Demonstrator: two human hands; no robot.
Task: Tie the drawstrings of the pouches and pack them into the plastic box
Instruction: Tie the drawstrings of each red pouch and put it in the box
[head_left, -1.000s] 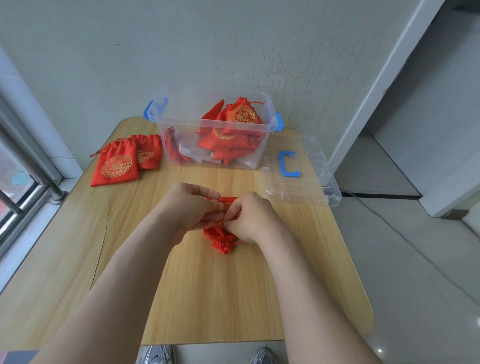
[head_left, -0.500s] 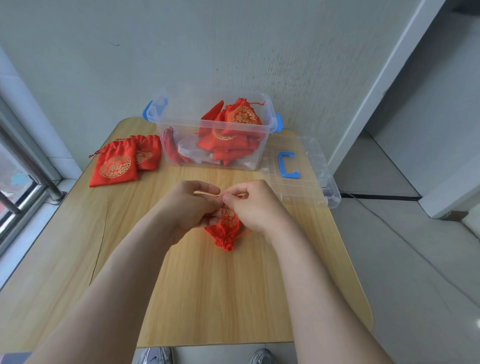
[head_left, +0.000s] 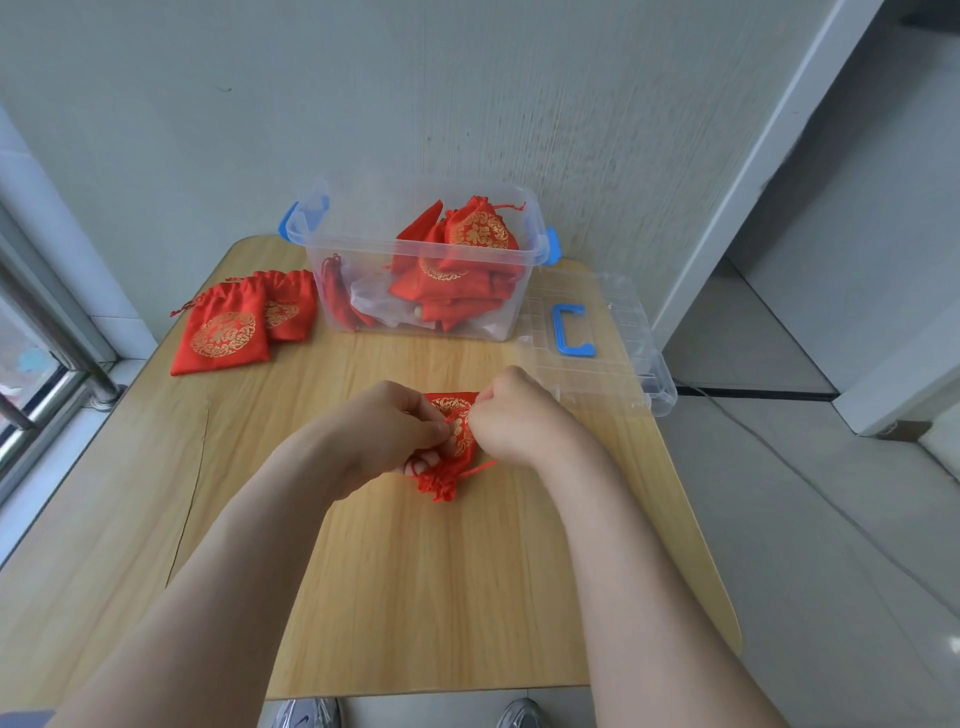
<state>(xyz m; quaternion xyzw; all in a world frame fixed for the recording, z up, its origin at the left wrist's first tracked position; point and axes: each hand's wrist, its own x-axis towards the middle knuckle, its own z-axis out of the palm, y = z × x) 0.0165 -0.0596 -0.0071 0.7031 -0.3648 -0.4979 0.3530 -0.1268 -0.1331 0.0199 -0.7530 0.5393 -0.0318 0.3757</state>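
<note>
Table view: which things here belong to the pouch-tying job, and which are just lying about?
In the job: pouch being tied, two waiting pouches, plastic box, packed pouches.
Lying about: box lid, window rail.

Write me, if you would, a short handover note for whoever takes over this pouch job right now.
Hands: the left hand and right hand each have a pinching grip on the red pouch at mid-table. Its neck is gathered; whether the knot is finished cannot be told.
Done: a heap of pouches sits in the plastic box, and the lid lies to its right.
Left: finish this pouch, box it, then tie and pack the two pouches at the table's left.
</note>
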